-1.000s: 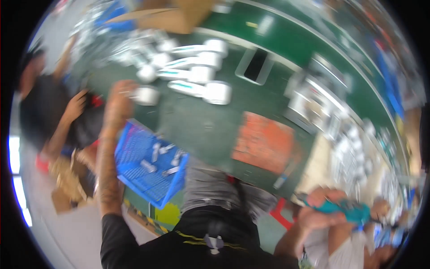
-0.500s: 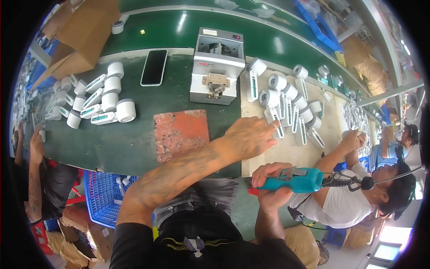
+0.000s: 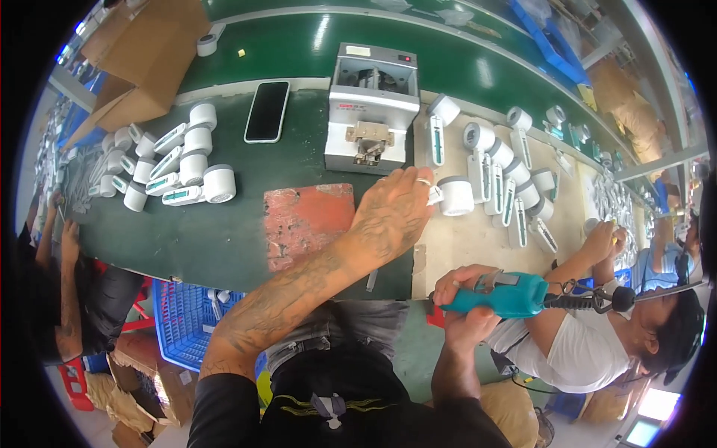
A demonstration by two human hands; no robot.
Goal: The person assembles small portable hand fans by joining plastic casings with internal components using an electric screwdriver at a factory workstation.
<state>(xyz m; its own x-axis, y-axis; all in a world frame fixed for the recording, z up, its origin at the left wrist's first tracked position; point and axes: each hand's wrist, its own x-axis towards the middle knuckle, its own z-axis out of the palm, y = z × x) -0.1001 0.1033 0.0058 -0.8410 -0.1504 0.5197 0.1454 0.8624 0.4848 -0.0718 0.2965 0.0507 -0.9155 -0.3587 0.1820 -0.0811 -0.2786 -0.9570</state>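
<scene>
My left hand (image 3: 392, 213) is closed around the slim handle of a white round-headed device (image 3: 457, 196); the hand hides most of that handle. It is raised beside the red worn pad (image 3: 308, 226), with the device's head pointing right. In my right hand (image 3: 476, 325) a teal electric screwdriver (image 3: 502, 296) lies level, its cable running off to the right. More white round-headed devices with green-striped handles (image 3: 497, 187) lie in rows on the beige board (image 3: 448, 257). A similar group (image 3: 193, 169) is on the green bench at the left.
A silver screw feeder (image 3: 373, 112) stands behind the pad, with a phone (image 3: 267, 112) to its left. A cardboard box (image 3: 153, 56) sits at the back left. Below the bench edge is a blue basket (image 3: 179, 321). Co-workers sit on both sides, the right one in a white shirt (image 3: 575, 347).
My left hand has picked up a white round-headed device from the near end of the right-hand row and moved it left. My right hand still holds the electric screwdriver. The view has shifted slightly.
</scene>
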